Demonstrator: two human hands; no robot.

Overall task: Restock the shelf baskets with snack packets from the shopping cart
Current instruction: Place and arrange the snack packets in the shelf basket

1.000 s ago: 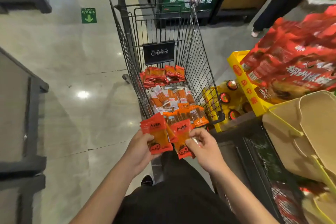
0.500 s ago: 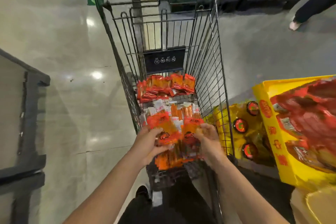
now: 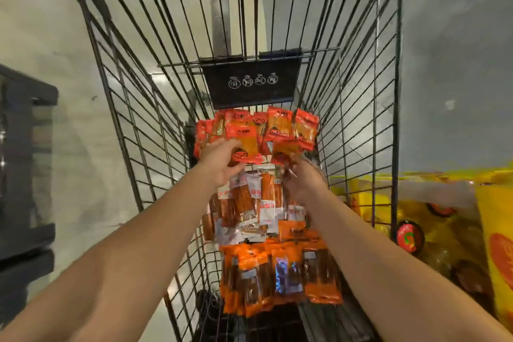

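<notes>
Both arms are stretched forward into the black wire shopping cart (image 3: 361, 108), seen from above by the head camera. An orange-red snack packet (image 3: 245, 144) is gripped by the left hand (image 3: 219, 161), whose fingers are curled round the packet's lower left edge, so that it is held up just in front of the far pile of packets (image 3: 280, 125) stacked against the cart's end wall. A second red packet (image 3: 286, 154) is met by the right hand (image 3: 304, 184); the fingers appear to be pinched on its lower end, though this part is blurred and the grip is not plainly shown. Below the hands, a middle heap of paler stick-snack packets (image 3: 258, 203) is spread over the cart floor, and a nearer bundle of orange packets (image 3: 280, 275) lies closest to the person. A black sign with white icons (image 3: 251, 79) is fixed to the far end of the cart. Yellow packaged goods (image 3: 444, 233) are stacked just beside the cart on the right.
</notes>
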